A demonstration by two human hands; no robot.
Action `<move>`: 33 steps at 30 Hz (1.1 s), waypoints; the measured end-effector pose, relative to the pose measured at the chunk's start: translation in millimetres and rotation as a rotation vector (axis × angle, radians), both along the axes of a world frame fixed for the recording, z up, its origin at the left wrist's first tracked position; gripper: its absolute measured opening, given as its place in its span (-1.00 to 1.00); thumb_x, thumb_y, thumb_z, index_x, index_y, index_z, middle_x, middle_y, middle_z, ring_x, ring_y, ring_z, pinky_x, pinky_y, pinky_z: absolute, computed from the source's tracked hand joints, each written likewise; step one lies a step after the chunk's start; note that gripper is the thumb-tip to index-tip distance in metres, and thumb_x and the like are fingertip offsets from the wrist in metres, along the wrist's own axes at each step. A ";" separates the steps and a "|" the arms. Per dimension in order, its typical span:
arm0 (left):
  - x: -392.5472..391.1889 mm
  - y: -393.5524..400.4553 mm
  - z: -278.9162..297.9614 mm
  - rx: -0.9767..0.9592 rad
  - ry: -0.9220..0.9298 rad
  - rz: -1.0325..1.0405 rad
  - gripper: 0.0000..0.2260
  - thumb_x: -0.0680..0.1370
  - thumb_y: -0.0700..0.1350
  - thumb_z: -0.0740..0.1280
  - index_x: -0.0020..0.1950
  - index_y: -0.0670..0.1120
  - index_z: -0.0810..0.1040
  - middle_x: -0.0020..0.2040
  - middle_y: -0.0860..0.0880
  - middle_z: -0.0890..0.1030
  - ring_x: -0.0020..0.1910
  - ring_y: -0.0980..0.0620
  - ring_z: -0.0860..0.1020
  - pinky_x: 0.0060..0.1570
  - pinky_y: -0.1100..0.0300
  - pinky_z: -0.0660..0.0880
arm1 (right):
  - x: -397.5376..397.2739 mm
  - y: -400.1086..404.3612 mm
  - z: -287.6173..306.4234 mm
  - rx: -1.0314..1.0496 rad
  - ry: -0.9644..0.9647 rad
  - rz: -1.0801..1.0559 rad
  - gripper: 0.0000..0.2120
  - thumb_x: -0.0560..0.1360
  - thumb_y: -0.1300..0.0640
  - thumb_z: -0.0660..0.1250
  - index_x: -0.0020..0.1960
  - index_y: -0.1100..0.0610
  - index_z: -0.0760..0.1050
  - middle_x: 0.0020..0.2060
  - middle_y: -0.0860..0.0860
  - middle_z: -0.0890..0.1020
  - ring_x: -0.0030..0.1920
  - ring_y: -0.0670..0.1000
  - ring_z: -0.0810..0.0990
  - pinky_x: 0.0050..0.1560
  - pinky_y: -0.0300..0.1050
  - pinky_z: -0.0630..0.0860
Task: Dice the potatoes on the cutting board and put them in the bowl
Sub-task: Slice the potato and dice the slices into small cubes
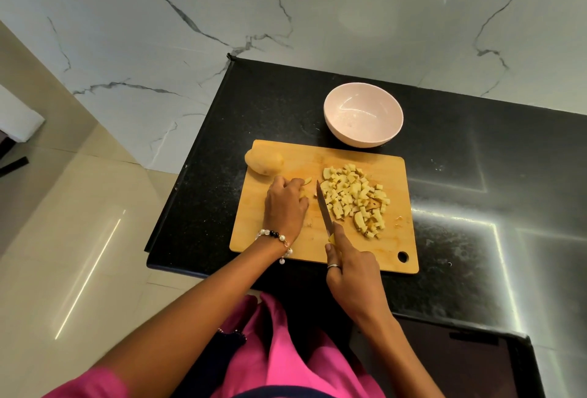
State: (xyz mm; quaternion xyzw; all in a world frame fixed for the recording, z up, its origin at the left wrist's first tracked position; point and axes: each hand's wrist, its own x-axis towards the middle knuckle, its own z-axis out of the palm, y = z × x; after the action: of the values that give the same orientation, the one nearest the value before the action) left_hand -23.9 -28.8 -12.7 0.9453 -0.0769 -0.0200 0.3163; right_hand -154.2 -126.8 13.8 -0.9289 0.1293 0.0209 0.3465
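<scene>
A wooden cutting board (390,238) lies on the black counter. A heap of diced potato (355,197) covers its right half. One whole potato (263,161) sits at the board's far left corner. My left hand (286,207) curls over a small potato piece (307,181), most of it hidden under the fingers. My right hand (352,267) grips the yellow handle of a knife (324,209), whose blade points away between my left hand and the heap. An empty pink bowl (363,113) stands just beyond the board.
The black counter (476,175) ends at its left edge near the board, with the tiled floor (79,207) below. A marble wall (286,0) rises behind. A dark inset panel (460,362) lies at the near right.
</scene>
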 end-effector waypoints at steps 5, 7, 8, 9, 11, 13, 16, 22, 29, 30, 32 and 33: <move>8.6 8.7 -1.1 0.021 -0.048 -0.030 -0.73 0.50 -0.16 0.37 0.21 -0.08 0.58 0.00 -0.07 0.53 0.00 -0.01 0.49 -0.03 0.18 0.43 | 4.4 6.3 -1.3 -0.124 0.103 0.075 -0.50 0.63 0.04 0.05 0.54 0.04 0.03 -0.24 0.17 0.61 -0.22 0.22 0.56 -0.27 0.02 0.37; 9.2 9.3 -1.1 0.023 -0.063 -0.035 -0.74 0.49 -0.17 0.38 0.18 -0.08 0.59 -0.01 -0.06 0.54 0.00 -0.01 0.50 -0.04 0.17 0.44 | 7.6 10.3 -1.4 -0.217 0.162 0.106 -0.49 0.63 0.04 0.02 0.54 0.05 -0.03 -0.16 0.18 0.61 -0.15 0.24 0.56 -0.28 0.00 0.31; 9.2 9.6 -0.9 0.023 -0.069 -0.033 -0.74 0.49 -0.17 0.38 0.18 -0.08 0.60 -0.02 -0.06 0.55 -0.01 -0.01 0.50 -0.04 0.17 0.44 | 8.7 12.4 -1.8 -0.249 0.176 0.118 -0.48 0.63 0.04 0.01 0.54 0.06 -0.06 -0.14 0.18 0.61 -0.13 0.24 0.56 -0.28 -0.01 0.28; 9.0 10.0 -1.0 0.023 -0.074 -0.030 -0.75 0.48 -0.17 0.39 0.17 -0.07 0.60 -0.03 -0.06 0.55 -0.01 -0.01 0.50 -0.05 0.18 0.44 | 9.2 13.9 -3.4 -0.260 0.180 0.124 -0.48 0.63 0.04 0.01 0.54 0.06 -0.06 -0.14 0.18 0.61 -0.13 0.24 0.56 -0.29 -0.02 0.27; 9.2 11.2 -1.2 0.007 -0.076 -0.021 -0.75 0.47 -0.18 0.41 0.14 -0.07 0.62 -0.05 -0.06 0.56 -0.04 -0.01 0.52 -0.05 0.16 0.47 | 7.8 13.8 -6.2 -0.187 0.162 0.109 -0.48 0.63 0.05 0.04 0.54 0.06 -0.02 -0.19 0.19 0.61 -0.17 0.23 0.56 -0.28 -0.01 0.30; 10.1 12.9 -1.6 -0.032 -0.075 -0.012 -0.76 0.43 -0.19 0.44 0.10 -0.07 0.63 -0.08 -0.07 0.58 -0.08 -0.02 0.55 -0.04 0.07 0.52 | 3.4 11.2 -7.4 0.021 0.105 0.045 -0.51 0.62 0.07 0.10 0.52 0.05 0.12 -0.33 0.13 0.58 -0.31 0.16 0.54 -0.31 -0.01 0.34; 11.3 14.0 -2.0 -0.070 -0.078 0.001 -0.77 0.42 -0.21 0.45 0.06 -0.07 0.65 -0.09 -0.07 0.60 -0.11 -0.01 0.57 -0.06 0.04 0.54 | -0.6 7.2 -8.4 0.429 0.092 -0.074 -0.60 0.62 0.12 0.16 0.44 0.00 0.30 -0.52 0.00 0.49 -0.52 0.00 0.45 -0.46 -0.04 0.43; 12.1 14.7 -3.0 -0.107 -0.108 -0.008 -0.78 0.40 -0.25 0.45 0.04 -0.10 0.65 -0.11 -0.07 0.63 -0.15 0.01 0.58 -0.09 0.05 0.56 | 4.4 4.4 0.0 0.905 0.082 -0.217 -0.68 0.63 0.12 0.14 0.32 -0.17 0.39 -0.54 0.07 0.39 -0.58 -0.03 0.30 -0.58 -0.26 0.26; 9.5 18.4 -7.7 -0.167 -0.134 -0.046 -0.68 0.34 -0.29 0.49 0.07 -0.11 0.64 -0.14 -0.02 0.65 -0.17 0.05 0.59 -0.10 0.06 0.57 | 17.3 -0.1 -4.7 0.009 0.000 0.048 -0.55 0.61 0.05 0.12 0.50 0.00 0.20 -0.22 0.17 0.65 -0.21 0.23 0.57 -0.24 0.06 0.44; 9.5 19.1 -7.8 -0.173 -0.138 -0.043 -0.66 0.34 -0.29 0.49 0.08 -0.10 0.63 -0.14 -0.02 0.65 -0.17 0.05 0.59 -0.10 0.05 0.57 | 18.6 0.7 -4.9 -0.065 0.033 0.081 -0.53 0.62 0.04 0.09 0.52 -0.01 0.13 -0.23 0.18 0.64 -0.22 0.24 0.56 -0.28 0.04 0.38; 9.2 19.4 -7.6 -0.184 -0.138 -0.035 -0.62 0.34 -0.29 0.49 0.13 -0.09 0.61 -0.14 -0.01 0.65 -0.17 0.05 0.59 -0.08 0.07 0.57 | 20.3 3.0 -1.6 -0.161 0.093 0.130 -0.50 0.63 0.04 0.05 0.54 -0.02 0.03 -0.23 0.18 0.62 -0.21 0.25 0.55 -0.31 -0.01 0.29; 9.1 19.1 -6.4 -0.187 -0.133 -0.032 -0.60 0.35 -0.29 0.49 0.17 -0.09 0.59 -0.14 -0.01 0.66 -0.17 0.06 0.60 -0.06 0.10 0.57 | 20.7 4.3 0.5 -0.192 0.108 0.149 -0.49 0.63 0.05 0.04 0.54 -0.02 0.00 -0.22 0.18 0.62 -0.20 0.24 0.55 -0.31 -0.02 0.27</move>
State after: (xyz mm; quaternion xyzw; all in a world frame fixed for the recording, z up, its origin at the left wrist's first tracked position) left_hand -14.8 -9.7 -19.2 0.9095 -0.1144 0.0452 0.3970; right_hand -133.5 -122.4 14.3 -0.9623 0.0799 0.0838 0.2462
